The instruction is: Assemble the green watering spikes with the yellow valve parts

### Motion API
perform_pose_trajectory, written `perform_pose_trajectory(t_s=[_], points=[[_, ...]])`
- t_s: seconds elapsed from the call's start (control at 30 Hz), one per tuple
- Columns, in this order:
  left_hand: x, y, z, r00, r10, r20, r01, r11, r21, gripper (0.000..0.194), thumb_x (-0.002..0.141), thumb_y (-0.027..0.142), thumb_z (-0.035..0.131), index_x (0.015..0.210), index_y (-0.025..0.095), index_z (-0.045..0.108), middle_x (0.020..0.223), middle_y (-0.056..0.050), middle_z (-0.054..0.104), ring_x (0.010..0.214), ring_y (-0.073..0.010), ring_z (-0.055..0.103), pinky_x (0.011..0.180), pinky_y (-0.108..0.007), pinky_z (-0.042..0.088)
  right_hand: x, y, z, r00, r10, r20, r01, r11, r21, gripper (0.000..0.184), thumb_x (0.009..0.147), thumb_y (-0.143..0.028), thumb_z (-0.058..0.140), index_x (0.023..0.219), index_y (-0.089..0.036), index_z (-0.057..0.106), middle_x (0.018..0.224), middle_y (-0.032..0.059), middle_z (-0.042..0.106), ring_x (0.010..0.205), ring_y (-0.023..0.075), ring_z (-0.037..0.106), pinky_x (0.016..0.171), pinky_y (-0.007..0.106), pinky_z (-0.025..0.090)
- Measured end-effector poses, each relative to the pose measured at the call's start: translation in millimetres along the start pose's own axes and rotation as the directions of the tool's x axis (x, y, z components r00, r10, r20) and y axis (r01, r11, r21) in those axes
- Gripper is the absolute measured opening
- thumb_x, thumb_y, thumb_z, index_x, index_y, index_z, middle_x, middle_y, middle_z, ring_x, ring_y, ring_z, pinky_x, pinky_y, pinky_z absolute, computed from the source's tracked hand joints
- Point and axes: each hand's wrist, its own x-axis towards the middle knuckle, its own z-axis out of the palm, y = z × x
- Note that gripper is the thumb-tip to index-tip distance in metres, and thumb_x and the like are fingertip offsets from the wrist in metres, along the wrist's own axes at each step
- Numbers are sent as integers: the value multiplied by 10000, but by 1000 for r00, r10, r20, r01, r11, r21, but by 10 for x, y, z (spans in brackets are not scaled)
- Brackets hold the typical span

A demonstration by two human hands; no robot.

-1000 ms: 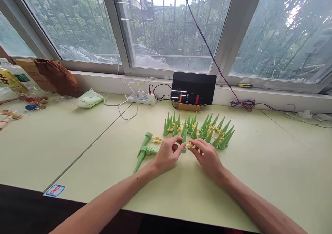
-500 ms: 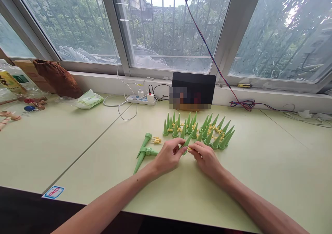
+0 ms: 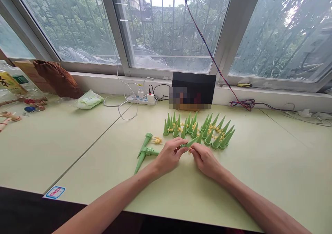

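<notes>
Between the fingers of my left hand (image 3: pixel 169 155) is a green plastic spike (image 3: pixel 190 142), tilted with its tip up and to the right. My right hand (image 3: pixel 206 157) pinches a small yellow valve piece (image 3: pixel 189 151) close against the spike; whether the two touch is hidden by the fingers. Behind both hands stand several upright green spikes (image 3: pixel 216 144) with yellow pieces (image 3: pixel 213 127) among them. Left of my left hand lie several green spikes (image 3: pixel 141 158), one across another, beside a few loose yellow pieces (image 3: pixel 157 141).
A dark tablet (image 3: pixel 194 85) leans at the window sill, partly blurred. Near it are a white power strip (image 3: pixel 142 100) with cables and a bundled red-blue cable (image 3: pixel 243 104). A wipes pack (image 3: pixel 90 99), brown bag (image 3: pixel 58 78) and wooden toys (image 3: pixel 10 116) lie at left.
The green spike in my left hand has tipped from steep to flatter, toward the right. The yellow piece has turned to point downward, and my right hand has come slightly closer to the spike.
</notes>
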Motion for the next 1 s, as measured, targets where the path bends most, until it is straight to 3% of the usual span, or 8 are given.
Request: perform_pose_trajectory(t_s=[0.23, 0.3, 0.43, 0.6, 0.8, 1.0], points=[[9, 24, -19, 996, -49, -73, 53, 998, 45, 216, 934, 330, 579, 1030, 151, 653, 701, -3, 604, 574, -110, 471, 550, -238, 389, 38, -72, -40, 997, 55, -61, -51, 997, 56, 199, 1011, -265, 461, 893, -199, 607, 751, 28, 615, 634, 161, 552, 582, 282, 451], [23, 40, -35, 993, -72, -97, 74, 997, 19, 232, 925, 357, 587, 984, 144, 657, 644, 8, 570, 547, -105, 448, 524, -234, 367, 41, -91, -49, 995, 63, -71, -57, 994, 91, 117, 986, -268, 522, 999, -200, 617, 843, 45, 647, 642, 155, 572, 574, 278, 475], [52, 77, -67, 981, -133, -138, 120, 988, -101, 258, 907, 392, 597, 847, 142, 629, 579, 29, 483, 498, -92, 416, 472, -225, 328, 30, -82, -49, 995, 35, -96, -24, 994, 104, 166, 952, -275, 594, 1104, -209, 593, 975, 75, 674, 683, 157, 619, 552, 269, 499], [58, 111, -81, 974, -198, -112, 167, 956, -240, 279, 900, 405, 604, 789, 149, 589, 547, 46, 450, 466, -81, 420, 452, -214, 342, 16, -13, -32, 989, -56, -139, 65, 996, 59, 109, 981, -255, 561, 1061, -213, 621, 925, 62, 683, 656, 145, 615, 568, 261, 499], [42, 107, -57, 978, -197, -74, 173, 952, -254, 262, 902, 389, 601, 812, 143, 603, 566, 46, 457, 462, -74, 421, 447, -208, 339, 16, 4, -31, 981, -101, -167, 109, 993, 43, 145, 995, -257, 533, 941, -205, 658, 784, 39, 654, 646, 146, 584, 567, 248, 455], [32, 65, -52, 984, -177, -32, 166, 963, -212, 248, 902, 389, 602, 873, 143, 622, 564, 55, 422, 473, -74, 385, 456, -211, 314, 14, -32, -40, 989, -40, -140, 52, 995, 83, 226, 996, -259, 514, 827, -194, 650, 673, 14, 614, 571, 131, 540, 548, 241, 412]])
